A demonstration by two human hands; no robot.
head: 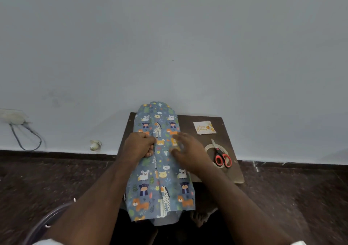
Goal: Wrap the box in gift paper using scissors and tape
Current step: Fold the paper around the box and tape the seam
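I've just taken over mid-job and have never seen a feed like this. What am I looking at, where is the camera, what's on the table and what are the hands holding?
There is no machine here: a person works with two bare hands. The single picture comes from a wide-angle camera worn on the person's head, looking forward and down, so the arms reach in from the bottom edge.

On the small dark table lies the gift paper, blue-grey with cartoon animals, folded over the box, which is hidden beneath it. The left hand grips the paper along the middle seam. The right hand is blurred and hovers over the paper beside the seam; I cannot tell whether it holds anything.

To the right lie red-handled scissors resting on a tape roll, and beyond them a small birthday card.
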